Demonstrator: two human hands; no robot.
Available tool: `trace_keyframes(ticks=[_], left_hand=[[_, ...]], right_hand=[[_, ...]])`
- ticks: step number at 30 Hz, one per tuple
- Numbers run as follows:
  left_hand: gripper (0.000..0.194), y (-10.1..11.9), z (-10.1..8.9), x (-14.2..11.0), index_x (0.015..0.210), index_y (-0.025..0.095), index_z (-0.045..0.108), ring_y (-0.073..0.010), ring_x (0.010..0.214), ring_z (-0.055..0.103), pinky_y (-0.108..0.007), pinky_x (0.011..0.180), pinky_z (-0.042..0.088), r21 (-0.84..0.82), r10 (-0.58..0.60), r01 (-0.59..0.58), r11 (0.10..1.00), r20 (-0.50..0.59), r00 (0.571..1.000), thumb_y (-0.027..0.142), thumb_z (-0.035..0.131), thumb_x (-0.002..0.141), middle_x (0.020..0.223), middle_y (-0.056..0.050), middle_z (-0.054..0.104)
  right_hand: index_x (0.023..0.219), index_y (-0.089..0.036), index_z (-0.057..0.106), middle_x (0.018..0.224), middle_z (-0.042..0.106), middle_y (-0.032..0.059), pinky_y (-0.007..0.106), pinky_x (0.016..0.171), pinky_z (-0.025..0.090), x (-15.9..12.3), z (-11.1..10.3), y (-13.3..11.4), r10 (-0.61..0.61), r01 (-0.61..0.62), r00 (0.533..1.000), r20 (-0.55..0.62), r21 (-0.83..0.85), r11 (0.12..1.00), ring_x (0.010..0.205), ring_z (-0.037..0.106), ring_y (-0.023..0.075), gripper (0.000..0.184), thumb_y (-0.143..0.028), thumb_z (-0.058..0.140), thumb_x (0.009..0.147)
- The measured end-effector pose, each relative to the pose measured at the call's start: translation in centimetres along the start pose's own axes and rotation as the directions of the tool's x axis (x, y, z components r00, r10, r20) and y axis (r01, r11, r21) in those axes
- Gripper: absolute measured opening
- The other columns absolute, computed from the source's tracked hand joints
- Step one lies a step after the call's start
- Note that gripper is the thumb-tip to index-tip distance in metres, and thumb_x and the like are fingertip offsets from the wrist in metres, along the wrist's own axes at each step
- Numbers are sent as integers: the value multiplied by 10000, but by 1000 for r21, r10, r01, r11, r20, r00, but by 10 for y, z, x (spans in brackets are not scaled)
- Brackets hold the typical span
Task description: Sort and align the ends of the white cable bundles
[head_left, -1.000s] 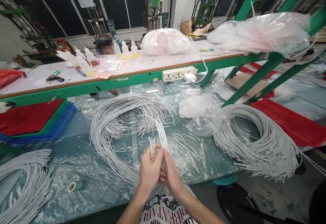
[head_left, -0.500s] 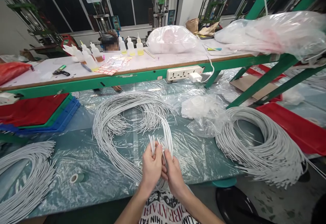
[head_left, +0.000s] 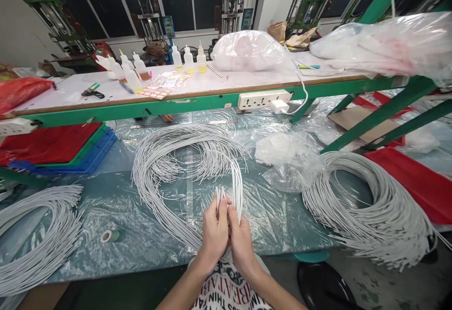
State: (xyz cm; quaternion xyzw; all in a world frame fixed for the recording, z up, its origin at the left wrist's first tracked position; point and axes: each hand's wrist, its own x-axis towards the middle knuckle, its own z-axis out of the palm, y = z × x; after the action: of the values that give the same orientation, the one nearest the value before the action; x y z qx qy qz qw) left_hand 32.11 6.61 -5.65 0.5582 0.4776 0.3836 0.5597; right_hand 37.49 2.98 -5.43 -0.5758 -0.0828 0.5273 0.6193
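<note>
Close in front of my body, my left hand [head_left: 215, 223] is closed around the ends of several thin white cables [head_left: 237, 185], whose tips stick up above the fingers. My right hand [head_left: 240, 230] presses against it, its thumb and fingers closed on the same cables beside the left thumb. From my hands the cables curve up into a large loose coil [head_left: 151, 173] on the plastic-covered table [head_left: 141, 258]. The palms hide the lower part of the cables.
Other cable coils lie at the left [head_left: 42, 244] and right [head_left: 367, 206]. A small tape roll [head_left: 110, 236], crumpled clear plastic [head_left: 286, 159] and red trays [head_left: 413, 183] are on the table. Above runs a green-framed shelf [head_left: 183, 105] with squeeze bottles [head_left: 189, 60] and a power strip [head_left: 263, 99].
The view has shifted slightly, so most things sit a little farther right. My hands have drawn closer together, and the cable tips between them are bunched more tightly.
</note>
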Motion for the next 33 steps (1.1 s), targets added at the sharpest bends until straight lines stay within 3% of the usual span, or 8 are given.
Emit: trace_keyframes(ticks=[7,14,19,23,27,30,33], left_hand=[[475,3,1,2,704,191,466,-103,547,374,-210,516,312,-69,-36,35,997,-10,999,618,501,909,616,30,436],[486,-3,4,4,715,195,449,-111,568,400,-222,547,323,12,-7,7,1000,9,1000,635,460,921,618,31,436],[524,-12,7,7,738,188,509,-127,585,425,-236,565,339,36,-19,18,999,9,1000,682,448,903,627,13,473],[573,-11,10,7,722,189,523,-145,625,467,-244,594,376,-4,-12,12,1000,-27,1000,735,435,876,664,-13,510],[591,-14,14,5,683,193,498,-141,583,446,-248,557,346,6,-8,8,1000,-36,999,741,405,882,624,-8,488],[594,-20,17,3,652,191,472,-127,542,428,-251,544,313,81,40,-38,996,-20,999,727,392,894,582,6,465],[590,-24,15,2,667,189,486,-127,536,447,-244,533,324,101,34,-35,994,11,999,728,394,888,584,8,479]], right_hand=[[642,-200,429,491,203,-74,236,417,124,0,2,-2,41,-41,999,27,-4,999,459,138,69,650,-800,679,624],[706,-178,530,536,429,-27,222,408,285,4,-3,2,98,-96,995,-11,86,992,465,359,96,660,-772,762,534],[799,-183,570,514,476,-35,215,384,297,12,-8,13,123,-117,991,-55,112,987,425,427,109,666,-794,720,583],[871,-145,650,651,622,27,236,441,407,14,-9,12,63,-58,997,-51,103,993,573,588,172,719,-791,730,565],[984,-122,708,878,713,85,253,687,540,13,-11,11,-19,24,998,-56,84,996,864,674,237,738,-751,742,600],[1009,-119,721,987,720,115,257,823,539,11,-14,14,-66,72,987,-148,39,997,986,669,255,757,-762,724,609],[1006,-102,721,956,721,133,281,785,543,10,-14,16,-79,80,986,-147,-1,997,943,677,273,793,-789,697,611]])
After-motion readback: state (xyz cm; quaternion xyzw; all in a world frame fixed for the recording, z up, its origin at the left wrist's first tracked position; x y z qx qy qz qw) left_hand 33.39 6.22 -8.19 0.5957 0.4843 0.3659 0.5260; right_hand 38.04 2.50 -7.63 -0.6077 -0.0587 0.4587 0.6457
